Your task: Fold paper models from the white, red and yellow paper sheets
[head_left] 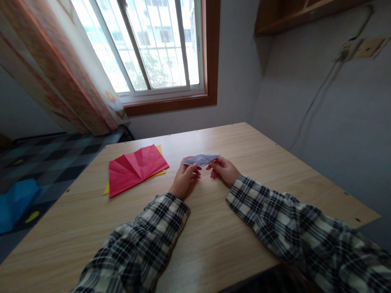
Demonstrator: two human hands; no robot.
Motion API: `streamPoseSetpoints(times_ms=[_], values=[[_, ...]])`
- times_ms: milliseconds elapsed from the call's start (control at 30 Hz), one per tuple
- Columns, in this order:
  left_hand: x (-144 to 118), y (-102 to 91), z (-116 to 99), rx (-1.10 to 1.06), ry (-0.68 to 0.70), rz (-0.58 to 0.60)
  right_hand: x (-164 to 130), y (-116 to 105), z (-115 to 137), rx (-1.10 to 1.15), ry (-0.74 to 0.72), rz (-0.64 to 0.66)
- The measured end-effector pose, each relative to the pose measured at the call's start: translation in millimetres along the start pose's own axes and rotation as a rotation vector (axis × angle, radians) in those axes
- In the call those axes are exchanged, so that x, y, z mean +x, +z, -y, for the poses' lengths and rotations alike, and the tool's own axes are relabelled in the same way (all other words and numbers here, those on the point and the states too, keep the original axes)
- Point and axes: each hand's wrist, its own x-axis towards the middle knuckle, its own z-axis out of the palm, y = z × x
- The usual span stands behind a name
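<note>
A small folded paper, pale grey-blue with a bit of orange at its left end, is held just above the table between my hands. My left hand pinches its left part, thumb on the near side. At the right end, my right hand grips the paper between thumb and fingers. Some fingertips curl beneath it and are partly hidden. Left of my hands, a creased red sheet of paper lies on top of yellow paper, which shows only at its edges.
The wooden table reaches toward a wall and a barred window. A curtain hangs at the left, above a checked cloth surface with a blue object. A cable runs down from a wall socket at right.
</note>
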Motion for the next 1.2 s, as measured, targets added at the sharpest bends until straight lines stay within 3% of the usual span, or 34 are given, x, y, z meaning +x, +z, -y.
streamPoseSetpoints(times_ms=[400, 633, 1200], values=[[10, -3.4, 7, -0.033, 0.005, -0.028, -6, 3, 4, -0.098, -0.063, 0.113], [9, -3.1, 9, -0.022, 0.04, -0.064, -6, 3, 4, -0.094, -0.046, 0.13], [7, -5.0, 9, 0.019, 0.098, -0.012, -8, 3, 5, -0.135, -0.05, 0.14]])
